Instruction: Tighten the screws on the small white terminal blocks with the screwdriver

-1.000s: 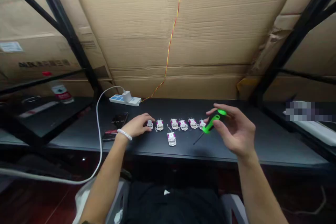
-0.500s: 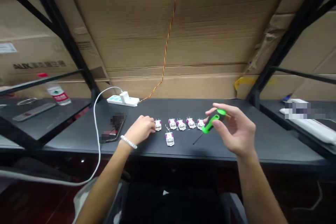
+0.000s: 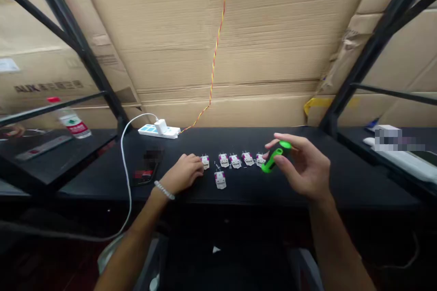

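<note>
In the head view, my right hand (image 3: pixel 309 168) holds a green-and-black screwdriver (image 3: pixel 276 157) between thumb and fingers, tilted with its handle end up. Its thin shaft hardly shows against the dark table. On the left, my left hand (image 3: pixel 184 173) rests low on the table with its fingers curled together. The fingertips are at the left edge of a small white-and-purple part (image 3: pixel 205 162); what they pinch, if anything, is hidden. Several like parts, among them one (image 3: pixel 235 161), lie in a row between my hands. Another such part (image 3: pixel 220 180) sits nearer the front edge.
A white power strip (image 3: pixel 159 131) with a plugged-in charger and white cable (image 3: pixel 125 163) stands back left. A dark phone-like object (image 3: pixel 147 173) lies left of my left hand. Beyond the black frame are a bottle (image 3: pixel 75 123) and another person's hand (image 3: pixel 14 131). Cardboard (image 3: pixel 266 45) walls the back.
The view shifts slightly and brightens at the back. My left hand keeps its place by the leftmost part. My right hand still holds the screwdriver, hardly moved. Another person's hand appears at far left.
</note>
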Available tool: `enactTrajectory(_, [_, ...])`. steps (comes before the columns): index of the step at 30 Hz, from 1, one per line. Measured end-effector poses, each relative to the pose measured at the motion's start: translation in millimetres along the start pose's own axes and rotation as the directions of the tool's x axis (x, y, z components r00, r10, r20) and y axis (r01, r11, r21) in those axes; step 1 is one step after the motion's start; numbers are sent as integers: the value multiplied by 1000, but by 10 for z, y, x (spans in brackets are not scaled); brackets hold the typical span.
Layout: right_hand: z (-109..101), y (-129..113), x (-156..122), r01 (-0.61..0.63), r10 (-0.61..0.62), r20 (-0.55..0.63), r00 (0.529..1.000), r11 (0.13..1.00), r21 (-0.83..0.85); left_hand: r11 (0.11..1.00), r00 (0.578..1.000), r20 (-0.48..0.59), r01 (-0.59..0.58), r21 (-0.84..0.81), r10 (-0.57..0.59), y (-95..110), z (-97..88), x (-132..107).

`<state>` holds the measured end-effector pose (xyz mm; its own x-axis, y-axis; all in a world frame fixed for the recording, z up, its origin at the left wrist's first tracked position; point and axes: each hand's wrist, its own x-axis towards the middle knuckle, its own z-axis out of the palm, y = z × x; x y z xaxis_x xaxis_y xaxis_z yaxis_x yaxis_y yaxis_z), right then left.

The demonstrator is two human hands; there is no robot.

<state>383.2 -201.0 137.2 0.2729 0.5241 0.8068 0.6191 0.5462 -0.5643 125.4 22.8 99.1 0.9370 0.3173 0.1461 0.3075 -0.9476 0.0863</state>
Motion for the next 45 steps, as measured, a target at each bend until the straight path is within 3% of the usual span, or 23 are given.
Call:
enactTrajectory(9, [8,-14,8,23,-23,12,1000,1000,-4,997,994,-110,13,-78,-21,-52,-2,-107])
enactTrajectory(14, [8,-15,12,25,-25,24,999,1000,5,994,997,-70,-34,-104,27,-84,54,-90])
enactTrajectory(25, [10,-43,1,32,-32,32,999,999,-3,994,998,-26,-54,-93,52,47,83,-44])
enactTrajectory(34, [86,-206,-25,-21,16,59,998,996,87,949,968,-250,-79,-304,0,153,43,-93])
enactTrajectory(37, [189,-345,-39,-51,65,185,981,995,-82,924,933,-359,-120,-362,-19,314,23,-84])
enactTrajectory(39, [311,-394,-54,-8,80,353,932,979,-203,906,901,-434,-161,-393,-28,447,22,-80])
enactTrajectory(41, [463,-378,-78,7,116,404,907,956,-292,888,877,-480,-196,-416,-31,572,27,-83])
enactTrajectory(43, [607,-309,-110,50,120,480,869,944,-325,871,872,-489,-217,-440,-30,666,39,-92])
enactTrajectory(45, [709,-223,-143,69,95,502,860,952,-298,857,867,-497,-233,-460,-31,721,56,-98])
